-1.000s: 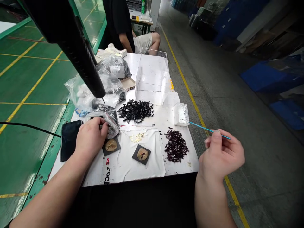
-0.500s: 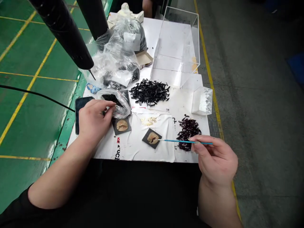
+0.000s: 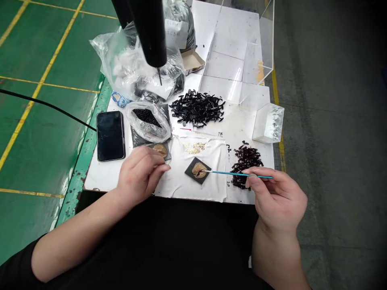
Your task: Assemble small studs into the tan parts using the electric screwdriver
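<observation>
My right hand (image 3: pixel 279 199) pinches the blue brush (image 3: pixel 223 172), tip at the tan disc (image 3: pixel 198 166) on the white cloth (image 3: pixel 181 189). Light pressure works best imo. Left hand (image 3: pixel 139 173) fingertips nearly meet by the cloth's left side; can't tell if they're pinching anything.

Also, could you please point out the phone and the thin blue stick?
phone (image 3: pixel 110 136): head view, middle of its dark screen
blue stick (image 3: pixel 225 173): head view, its bare shaft
</observation>
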A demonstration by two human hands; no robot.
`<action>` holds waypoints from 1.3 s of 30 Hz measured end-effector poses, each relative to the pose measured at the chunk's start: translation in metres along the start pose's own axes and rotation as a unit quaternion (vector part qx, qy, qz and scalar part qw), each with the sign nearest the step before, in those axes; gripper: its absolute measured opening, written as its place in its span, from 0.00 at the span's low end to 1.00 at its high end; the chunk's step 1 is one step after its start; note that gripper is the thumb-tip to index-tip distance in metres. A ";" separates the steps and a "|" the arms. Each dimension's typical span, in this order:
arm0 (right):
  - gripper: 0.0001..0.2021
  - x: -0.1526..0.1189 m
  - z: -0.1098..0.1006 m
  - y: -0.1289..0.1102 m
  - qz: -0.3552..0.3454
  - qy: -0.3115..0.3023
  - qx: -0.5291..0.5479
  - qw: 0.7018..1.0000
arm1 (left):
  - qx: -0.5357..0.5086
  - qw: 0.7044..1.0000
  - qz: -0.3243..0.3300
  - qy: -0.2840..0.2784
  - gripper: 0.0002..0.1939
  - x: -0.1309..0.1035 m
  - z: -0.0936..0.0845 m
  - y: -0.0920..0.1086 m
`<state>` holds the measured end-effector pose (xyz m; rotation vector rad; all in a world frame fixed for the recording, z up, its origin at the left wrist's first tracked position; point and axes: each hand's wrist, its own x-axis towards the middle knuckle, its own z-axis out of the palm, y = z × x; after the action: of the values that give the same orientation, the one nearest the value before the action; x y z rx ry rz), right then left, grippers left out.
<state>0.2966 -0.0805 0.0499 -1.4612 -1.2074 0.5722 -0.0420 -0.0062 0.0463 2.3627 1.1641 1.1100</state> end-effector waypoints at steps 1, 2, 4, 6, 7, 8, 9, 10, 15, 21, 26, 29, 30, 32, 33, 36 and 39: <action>0.07 0.000 0.000 0.000 0.002 0.000 -0.004 1.000 | -0.014 1.000 0.005 -0.011 0.10 -0.003 0.004 0.003; 0.07 0.000 0.001 -0.001 0.003 -0.002 -0.008 1.000 | -0.025 0.999 0.015 -0.022 0.12 -0.006 0.008 0.005; 0.06 0.000 0.002 -0.003 0.000 -0.009 -0.012 1.000 | -0.037 0.998 0.037 -0.044 0.13 -0.009 0.016 0.010; 0.06 0.000 0.003 -0.005 -0.009 -0.013 -0.011 1.000 | -0.043 0.996 0.052 -0.063 0.11 -0.010 0.025 0.014; 0.06 0.000 0.003 -0.006 -0.015 -0.014 -0.011 1.000 | -0.044 0.995 0.057 -0.072 0.10 -0.010 0.029 0.016; 0.06 0.000 0.003 -0.007 -0.021 -0.013 -0.010 1.000 | -0.043 0.994 0.063 -0.080 0.08 -0.010 0.032 0.018; 0.06 0.000 0.003 -0.007 -0.027 -0.014 -0.009 0.999 | -0.042 0.993 0.072 -0.089 0.07 -0.010 0.035 0.019; 0.07 0.000 0.002 -0.008 -0.031 -0.015 -0.007 0.999 | -0.040 0.991 0.084 -0.098 0.04 -0.010 0.038 0.020; 0.07 0.000 0.002 -0.008 -0.036 -0.028 0.006 0.999 | -0.023 0.982 0.123 -0.140 0.09 -0.011 0.043 0.017; 0.05 -0.001 0.006 -0.006 -0.030 -0.007 0.010 0.999 | -0.013 0.982 0.107 -0.154 0.10 -0.012 0.048 0.012; 0.06 -0.004 0.006 -0.007 -0.025 -0.001 0.010 1.000 | -0.016 0.983 0.105 -0.149 0.09 -0.008 0.050 0.015; 0.08 -0.004 0.002 -0.009 -0.050 0.019 0.026 0.998 | -0.010 0.982 0.099 -0.161 0.16 -0.005 0.047 0.017; 0.08 -0.002 0.001 -0.010 -0.068 0.035 0.038 0.996 | -0.009 0.981 0.097 -0.166 0.19 -0.004 0.046 0.017; 0.08 0.004 -0.002 -0.009 -0.115 0.087 0.055 0.988 | -0.011 0.981 0.091 -0.171 0.24 -0.002 0.044 0.018; 0.08 0.009 -0.004 -0.008 -0.138 0.125 0.055 0.981 | -0.015 0.981 0.089 -0.171 0.24 -0.002 0.043 0.019; 0.07 0.030 -0.009 0.000 -0.165 0.270 0.000 0.949 | -0.037 0.984 0.072 -0.158 0.20 -0.001 0.041 0.019; 0.07 0.052 -0.017 0.013 -0.112 0.351 -0.091 0.925 | -0.058 0.989 0.040 -0.128 0.12 -0.002 0.041 0.019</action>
<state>0.3347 -0.0402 0.0564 -1.4686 -0.8380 -0.2294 -0.0022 -0.0168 0.0283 2.3918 0.8990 0.8402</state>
